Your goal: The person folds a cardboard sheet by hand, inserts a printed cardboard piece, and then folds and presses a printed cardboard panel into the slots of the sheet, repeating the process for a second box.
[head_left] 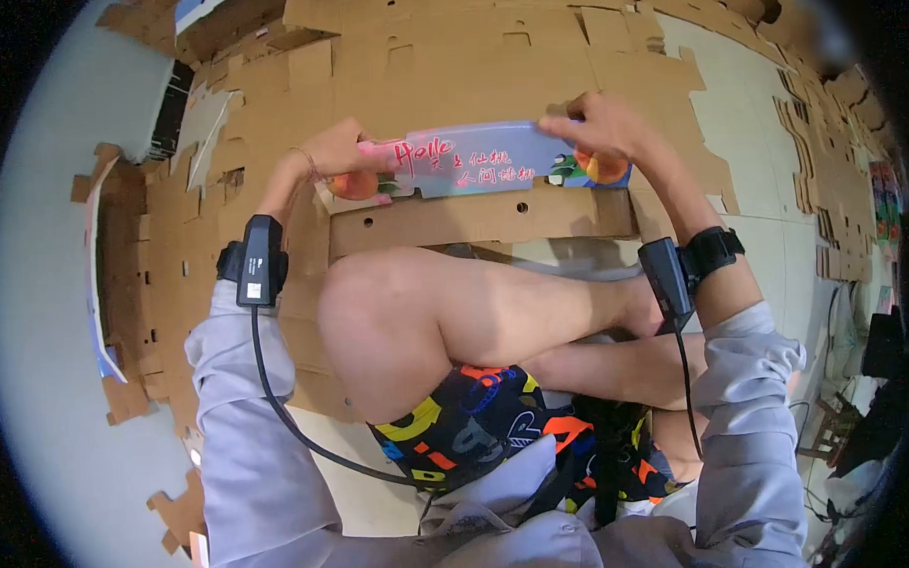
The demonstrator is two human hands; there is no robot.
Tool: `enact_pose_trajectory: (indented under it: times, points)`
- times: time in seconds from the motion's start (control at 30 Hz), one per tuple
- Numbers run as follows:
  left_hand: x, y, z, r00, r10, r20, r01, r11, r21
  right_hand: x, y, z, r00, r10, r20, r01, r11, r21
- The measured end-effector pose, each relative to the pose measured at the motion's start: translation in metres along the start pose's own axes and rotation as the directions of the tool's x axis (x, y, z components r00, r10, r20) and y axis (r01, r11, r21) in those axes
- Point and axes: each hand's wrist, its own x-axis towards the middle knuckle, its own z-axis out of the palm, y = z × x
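A printed cardboard panel (480, 158) in pink, blue and lilac lies across the space in front of my knees, with red and white lettering and a peach picture near each end. My left hand (342, 148) grips its left end, fingers wrapped over the pink corner. At the upper right edge my right hand (601, 127) holds on, thumb along the top and the other fingers partly hidden behind. Just below the panel runs a plain brown cardboard strip (482, 218) with round holes, close to my shin.
Flat brown cardboard sheets (447, 74) with slots and cut-outs cover the floor ahead. More cardboard is stacked at the right (831, 161), and a carton with a white-blue edge (99, 276) stands at the left. My crossed legs (475, 303) take up the near middle. Cabled black devices (260, 261) sit on both forearms.
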Motion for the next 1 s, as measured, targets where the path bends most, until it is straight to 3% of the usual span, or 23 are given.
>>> enact_pose_trajectory:
  times: [0.07, 0.1, 0.17, 0.2, 0.27, 0.3, 0.33, 0.37, 0.47, 0.5, 0.6, 0.7, 0.8, 0.83, 0.9, 1.0]
  points:
    - [0.006, -0.003, -0.001, 0.996, 0.009, -0.086, -0.002, 0.997, 0.080, 0.001, 0.001, 0.000, 0.996, 0.078, -0.032, -0.071, 0.981, 0.181]
    - [0.008, -0.003, -0.001, 0.992, 0.017, -0.127, -0.001, 0.992, 0.125, 0.003, 0.000, 0.004, 0.996, 0.039, -0.085, -0.040, 0.999, -0.014]
    - [0.015, 0.010, 0.013, 0.972, -0.187, -0.143, 0.220, 0.938, 0.267, 0.010, 0.006, 0.017, 0.978, -0.061, -0.198, -0.024, 0.915, -0.402]
    - [0.019, 0.017, 0.013, 0.945, -0.265, -0.194, 0.318, 0.887, 0.335, 0.021, 0.026, 0.044, 0.957, -0.090, -0.275, -0.042, 0.897, -0.440]
    - [0.025, -0.002, 0.030, 0.870, 0.070, -0.488, 0.192, 0.863, 0.467, 0.030, 0.019, 0.042, 0.951, 0.098, -0.292, -0.196, 0.924, -0.328]
    - [0.032, -0.018, 0.033, 0.890, 0.182, -0.419, 0.140, 0.764, 0.630, 0.037, 0.038, 0.062, 0.925, -0.020, -0.379, -0.167, 0.876, -0.453]
    - [0.021, -0.003, 0.029, 0.901, 0.154, -0.405, 0.138, 0.784, 0.605, 0.018, 0.001, 0.034, 0.879, 0.246, -0.408, -0.303, 0.950, -0.079]
    - [0.010, 0.012, 0.030, 0.917, 0.120, -0.381, 0.134, 0.807, 0.575, 0.024, 0.020, 0.051, 0.878, 0.165, -0.448, -0.247, 0.960, -0.132]
    - [-0.001, 0.027, 0.030, 0.878, 0.023, -0.477, 0.187, 0.903, 0.387, 0.001, -0.001, 0.029, 0.873, 0.194, -0.448, -0.271, 0.956, -0.114]
    - [-0.005, 0.024, 0.031, 0.878, 0.026, -0.479, 0.188, 0.900, 0.393, -0.004, -0.003, 0.020, 0.924, 0.257, -0.284, -0.281, 0.959, -0.046]
    - [-0.019, 0.022, 0.031, 0.892, 0.038, -0.449, 0.140, 0.923, 0.357, -0.043, -0.010, 0.018, 0.833, -0.118, -0.541, -0.046, 0.959, -0.280]
    - [-0.029, 0.030, 0.036, 0.911, -0.014, -0.413, 0.187, 0.905, 0.382, -0.082, -0.018, 0.037, 0.759, -0.361, -0.542, 0.159, 0.910, -0.383]
    - [-0.036, 0.035, 0.052, 0.885, -0.020, -0.465, 0.172, 0.943, 0.286, -0.115, -0.008, 0.062, 0.681, -0.116, -0.723, 0.032, 0.991, -0.129]
    - [-0.043, 0.037, 0.055, 0.869, -0.001, -0.495, 0.172, 0.938, 0.300, -0.121, 0.009, 0.074, 0.619, 0.110, -0.778, -0.014, 0.991, 0.130]
    - [-0.057, 0.042, 0.059, 0.836, 0.045, -0.546, 0.169, 0.927, 0.334, -0.135, 0.043, 0.083, 0.481, 0.592, -0.647, -0.186, 0.790, 0.584]
    - [-0.067, 0.025, 0.070, 0.780, 0.162, -0.605, 0.067, 0.939, 0.337, -0.147, 0.089, 0.080, 0.468, 0.700, -0.540, -0.306, 0.701, 0.644]
